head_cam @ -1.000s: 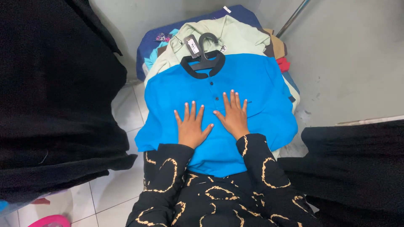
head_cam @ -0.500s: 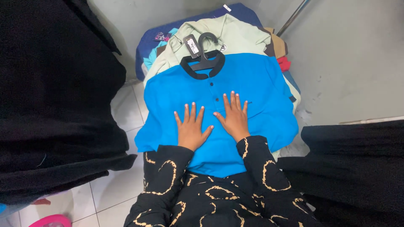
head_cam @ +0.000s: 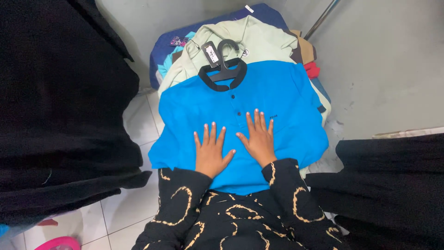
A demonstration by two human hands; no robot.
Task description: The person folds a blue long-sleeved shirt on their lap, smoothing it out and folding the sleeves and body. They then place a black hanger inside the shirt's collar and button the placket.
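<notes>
A bright blue shirt (head_cam: pixel 273 97) with a black collar lies flat on top of a pile of clothes. A black plastic hanger (head_cam: pixel 223 69) sits in its neck, with a small tag beside it. My left hand (head_cam: pixel 210 150) rests palm down on the lower front of the shirt, fingers spread. Just to its right, my right hand (head_cam: pixel 259 139) is also pressed flat on the fabric, beside the button placket. Neither hand grips anything. My sleeves are black with a tan looped pattern.
Under the blue shirt lies a pale green shirt (head_cam: pixel 249 39), and below it dark blue, red and tan garments. Black cloth (head_cam: pixel 60 115) hangs at the left and more black cloth (head_cam: pixel 393 180) lies at the right. White floor tiles (head_cam: pixel 125 213) show below.
</notes>
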